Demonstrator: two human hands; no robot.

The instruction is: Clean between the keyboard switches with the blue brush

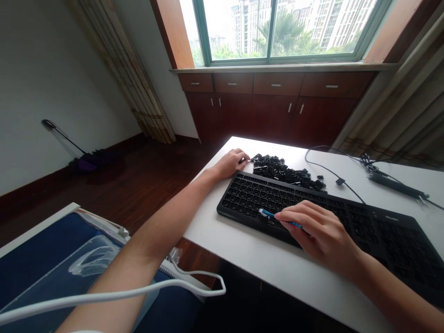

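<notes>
My right hand pinches a blue toothbrush. Its white bristled head rests against the lower left part of a black keyboard, where the keycaps are off and the square key sockets show. At the keyboard's upper left corner, my left hand is closed, fingertips beside a heap of loose black keycaps. A small black object shows between its fingers, too little of it visible to name. The heap lies along the keyboard's back edge.
The white table bears a black cable and a dark adapter-like bar at right. Lower left, a white cord crosses in front of a blue padded surface. Cabinets stand beyond the table, under a window.
</notes>
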